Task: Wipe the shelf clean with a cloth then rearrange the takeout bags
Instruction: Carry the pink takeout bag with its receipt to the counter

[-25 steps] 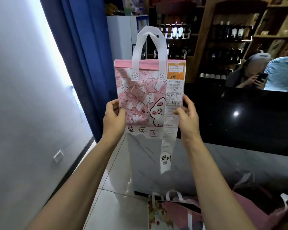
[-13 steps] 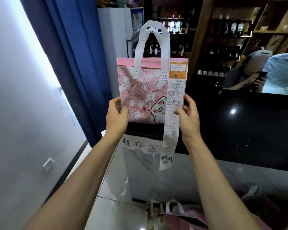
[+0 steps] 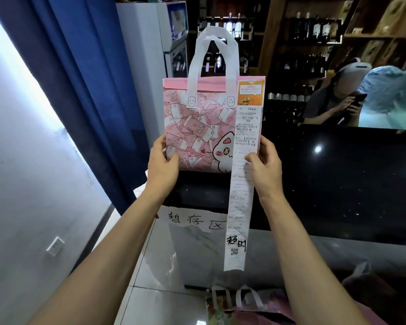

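Bag [image 3: 197,127] at 12 o'clock, upright at the black counter [image 3: 338,179] edge; left hand [image 3: 162,165] and right hand [image 3: 265,165] pinch its lower sides. I judge it light, soft, floppy; side grips suit, receipt [image 3: 240,195] dangling. Versus earlier: bag lower, nearly landed.

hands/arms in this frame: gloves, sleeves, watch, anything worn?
Nothing worn that shows. The left hand and right hand are bare, no gloves, and no rings or bands are visible on the parts in view. Both forearms are bare from wrist to the bottom edge of the frame: no sleeves, no watch, no bracelet, no markings. Anything above the elbows is out of view.
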Motion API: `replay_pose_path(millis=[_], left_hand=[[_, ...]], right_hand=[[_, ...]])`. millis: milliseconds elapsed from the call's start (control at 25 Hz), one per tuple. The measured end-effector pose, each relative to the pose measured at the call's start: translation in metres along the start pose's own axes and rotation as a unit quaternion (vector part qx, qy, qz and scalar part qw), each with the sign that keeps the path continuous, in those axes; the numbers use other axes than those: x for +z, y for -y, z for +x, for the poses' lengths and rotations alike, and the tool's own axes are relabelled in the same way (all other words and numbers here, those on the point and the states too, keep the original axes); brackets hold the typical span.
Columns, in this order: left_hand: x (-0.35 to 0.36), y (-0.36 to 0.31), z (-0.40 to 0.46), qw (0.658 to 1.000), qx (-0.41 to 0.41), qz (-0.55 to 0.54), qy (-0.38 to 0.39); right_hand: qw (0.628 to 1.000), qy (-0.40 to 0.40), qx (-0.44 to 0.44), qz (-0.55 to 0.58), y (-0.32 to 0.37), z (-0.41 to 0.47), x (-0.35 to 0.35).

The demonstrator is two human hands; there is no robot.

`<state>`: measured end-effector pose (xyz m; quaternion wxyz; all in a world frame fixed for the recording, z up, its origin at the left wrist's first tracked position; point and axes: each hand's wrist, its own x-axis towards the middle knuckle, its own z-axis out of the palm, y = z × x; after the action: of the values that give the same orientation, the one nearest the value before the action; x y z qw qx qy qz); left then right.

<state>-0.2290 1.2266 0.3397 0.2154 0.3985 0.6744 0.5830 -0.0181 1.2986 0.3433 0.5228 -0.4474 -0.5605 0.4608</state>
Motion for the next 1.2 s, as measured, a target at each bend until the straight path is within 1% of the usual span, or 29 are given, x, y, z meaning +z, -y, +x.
replay_pose_path(millis=[160,320,440,600,680,760,880,960,1080,1200], left_hand=[[-0.005,-0.001,0.002,0.999,0.033,0.037,0.017],[-0.002,-0.011,-0.001,0.991,0.057,0.117,0.018],[0.003,-0.015,0.001,0.99,0.056,0.129,0.018],[0.004,-0.011,0.004,0.985,0.073,0.153,0.007],[0.005,-0.013,0.001,0.98,0.092,0.175,0.004],[0.007,-0.016,-0.004,0.972,0.118,0.204,0.012],[0.007,-0.021,-0.015,0.957,0.146,0.247,0.031],[0.005,-0.024,-0.024,0.954,0.154,0.253,0.038],[0.0,-0.026,-0.038,0.951,0.147,0.271,0.039],[-0.008,-0.026,-0.056,0.949,0.131,0.285,0.036]], right_hand=[[1.0,-0.013,-0.015,-0.016,-0.003,0.005,-0.006],[0.999,-0.011,-0.016,-0.028,-0.002,0.006,-0.013],[0.999,-0.006,-0.009,-0.037,0.001,0.01,-0.015],[0.997,-0.027,-0.01,-0.066,0.004,0.013,-0.018],[0.994,-0.025,-0.031,-0.101,0.005,0.01,-0.02],[0.984,-0.009,-0.067,-0.163,0.007,0.004,-0.02],[0.954,-0.005,-0.126,-0.272,0.01,-0.005,-0.022],[0.936,-0.012,-0.15,-0.317,0.014,-0.012,-0.021],[0.925,0.006,-0.172,-0.34,0.018,-0.026,-0.016],[0.929,0.046,-0.188,-0.316,0.017,-0.038,-0.009]])
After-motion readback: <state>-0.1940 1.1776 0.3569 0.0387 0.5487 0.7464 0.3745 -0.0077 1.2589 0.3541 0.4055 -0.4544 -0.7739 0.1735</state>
